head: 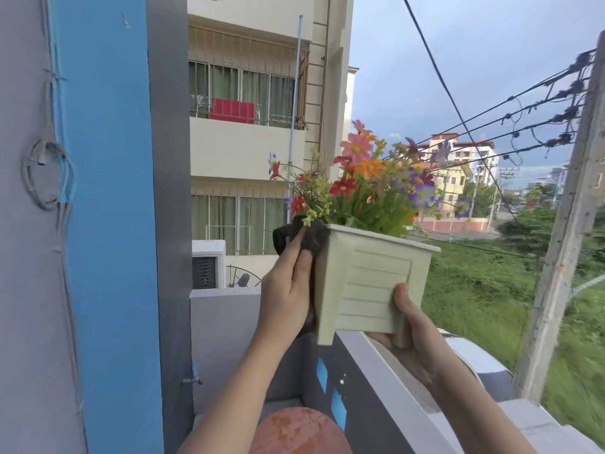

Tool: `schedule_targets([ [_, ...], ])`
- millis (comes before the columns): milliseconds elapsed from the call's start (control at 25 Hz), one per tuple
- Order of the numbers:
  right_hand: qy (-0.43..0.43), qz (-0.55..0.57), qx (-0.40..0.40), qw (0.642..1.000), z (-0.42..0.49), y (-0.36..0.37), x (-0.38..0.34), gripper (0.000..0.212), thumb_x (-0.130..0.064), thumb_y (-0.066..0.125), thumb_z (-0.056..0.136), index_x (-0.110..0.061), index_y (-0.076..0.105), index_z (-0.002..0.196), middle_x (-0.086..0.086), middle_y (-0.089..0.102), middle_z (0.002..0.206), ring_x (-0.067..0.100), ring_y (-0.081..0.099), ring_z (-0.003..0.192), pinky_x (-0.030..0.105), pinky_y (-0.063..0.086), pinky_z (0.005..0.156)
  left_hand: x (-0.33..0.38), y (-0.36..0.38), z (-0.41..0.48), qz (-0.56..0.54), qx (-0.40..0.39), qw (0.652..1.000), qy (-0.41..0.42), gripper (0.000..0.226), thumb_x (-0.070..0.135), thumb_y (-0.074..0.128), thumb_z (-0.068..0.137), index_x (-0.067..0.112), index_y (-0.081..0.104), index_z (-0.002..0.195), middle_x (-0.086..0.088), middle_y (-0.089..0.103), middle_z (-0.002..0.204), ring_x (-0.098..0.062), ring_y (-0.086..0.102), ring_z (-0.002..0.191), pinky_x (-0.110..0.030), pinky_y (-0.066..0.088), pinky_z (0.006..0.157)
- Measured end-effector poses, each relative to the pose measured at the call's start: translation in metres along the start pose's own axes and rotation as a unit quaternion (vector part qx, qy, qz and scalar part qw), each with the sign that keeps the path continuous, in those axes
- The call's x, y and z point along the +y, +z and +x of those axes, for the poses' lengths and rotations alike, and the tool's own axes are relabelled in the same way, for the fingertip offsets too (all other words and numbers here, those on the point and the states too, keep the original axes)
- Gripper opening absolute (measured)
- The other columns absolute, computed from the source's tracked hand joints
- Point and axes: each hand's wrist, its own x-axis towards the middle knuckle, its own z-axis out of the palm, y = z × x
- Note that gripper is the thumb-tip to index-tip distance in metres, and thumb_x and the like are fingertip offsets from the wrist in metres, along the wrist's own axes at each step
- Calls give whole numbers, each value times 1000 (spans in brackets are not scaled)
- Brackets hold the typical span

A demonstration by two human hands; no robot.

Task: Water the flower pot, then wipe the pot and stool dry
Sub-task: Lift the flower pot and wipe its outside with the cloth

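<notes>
The left hand (288,283) is pressing a dark, fuzzy cloth (314,239) against the left wall of the pot (370,283) — fingers straight. The pot is square, pale, ridged plastic, up in the air, with bright flowers (370,178) poking out on top. The right hand (415,335) is gripping the pot's bottom right corner. A round, rusty-red stool (298,430) is sitting below the pot.

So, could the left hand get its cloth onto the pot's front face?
Probably yes: the left hand presses the cloth against the pot beside that face, bare but for the thumb of the right hand.
</notes>
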Motion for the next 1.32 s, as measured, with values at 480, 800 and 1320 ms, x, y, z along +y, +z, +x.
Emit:
schedule_targets([
  [480, 1, 26, -37, 999, -6, 0, 1, 97, -56, 92, 24, -16, 68, 109, 5, 74, 107, 19, 72, 94, 35, 60, 62, 0, -7, 5, 2, 2, 999, -38, 35, 34, 35, 98, 63, 34, 118, -11, 50, 139, -23, 42, 132, -32, 34, 105],
  [800, -6, 116, -66, 991, -13, 9, -9, 71, -42, 96, 11, -14, 80, 74, 6, 77, 85, 20, 74, 74, 34, 58, 46, -10, -21, 9, -111, -20, 971, -209, 52, 48, 31, 98, 24, 34, 144, 11, 40, 138, -7, 33, 132, -15, 19, 98],
  [1320, 91, 177, -85, 976, -2, 28, -37, 72, -11, 96, 19, -1, 75, 87, 16, 72, 81, 36, 70, 59, 33, 51, 30, -8, -31, -11, -296, 69, 931, -201, 12, 21, 67, 78, 16, 58, 85, 8, 50, 55, -9, 47, 51, -21, 41, 46],
])
